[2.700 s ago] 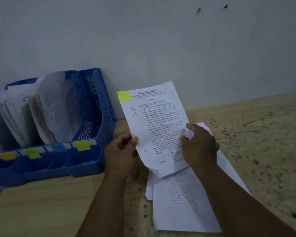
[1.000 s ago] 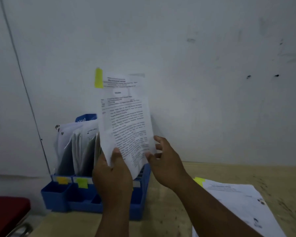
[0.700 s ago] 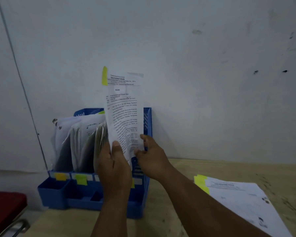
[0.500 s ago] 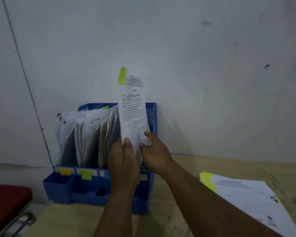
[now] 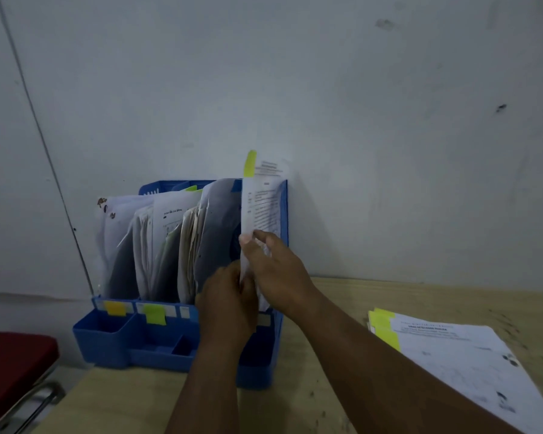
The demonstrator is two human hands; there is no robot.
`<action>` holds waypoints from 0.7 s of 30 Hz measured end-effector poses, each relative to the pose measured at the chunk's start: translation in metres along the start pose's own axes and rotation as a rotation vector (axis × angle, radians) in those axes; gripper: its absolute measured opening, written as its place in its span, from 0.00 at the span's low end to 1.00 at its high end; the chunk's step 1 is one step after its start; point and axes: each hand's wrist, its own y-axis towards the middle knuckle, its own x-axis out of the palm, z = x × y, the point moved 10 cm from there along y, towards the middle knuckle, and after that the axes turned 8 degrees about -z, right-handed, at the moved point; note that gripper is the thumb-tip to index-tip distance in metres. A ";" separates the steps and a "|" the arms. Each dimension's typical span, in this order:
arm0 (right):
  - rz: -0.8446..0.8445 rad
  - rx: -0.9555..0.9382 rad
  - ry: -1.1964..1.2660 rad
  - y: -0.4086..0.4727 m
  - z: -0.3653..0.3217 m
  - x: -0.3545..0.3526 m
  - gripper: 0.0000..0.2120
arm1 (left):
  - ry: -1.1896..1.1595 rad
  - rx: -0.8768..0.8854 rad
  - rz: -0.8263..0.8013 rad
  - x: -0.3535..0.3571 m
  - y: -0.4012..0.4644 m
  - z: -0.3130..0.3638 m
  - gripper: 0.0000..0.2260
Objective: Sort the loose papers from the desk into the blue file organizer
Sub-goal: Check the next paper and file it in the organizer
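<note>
While the stack of loose papers (image 5: 458, 355) lies on the near right of the desk (image 5: 336, 296), the left hand (image 5: 226, 305) curls closed against the lower edge of a printed sheet (image 5: 262, 208) and the right hand (image 5: 276, 267) pinches it just above. Farther back, that upright sheet, with a yellow tab (image 5: 250, 163) on top, sits in the rightmost slot of the blue file organizer (image 5: 157, 349) by the wall (image 5: 358, 120).

Left slots (image 5: 157, 245) packed w/ papers, desk (image 5: 336, 296) right of organizer (image 5: 113, 343) bare
</note>
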 end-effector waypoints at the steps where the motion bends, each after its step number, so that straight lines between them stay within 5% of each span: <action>1: 0.008 -0.009 -0.030 -0.001 -0.002 0.000 0.30 | 0.004 -0.015 -0.022 0.001 0.000 -0.003 0.10; 6: 0.105 -0.019 -0.172 -0.001 -0.004 -0.008 0.34 | 0.016 -0.011 -0.143 0.007 -0.002 0.001 0.09; 12: 0.131 0.008 -0.173 0.003 0.009 -0.014 0.18 | -0.215 0.061 -0.079 -0.010 -0.006 0.011 0.06; 17: 0.016 -0.025 -0.149 0.005 0.008 -0.002 0.33 | -0.230 0.074 -0.017 -0.018 -0.008 0.010 0.11; 21: 0.020 -0.027 -0.180 0.005 0.008 0.001 0.31 | -0.109 0.055 -0.008 -0.017 -0.005 0.001 0.16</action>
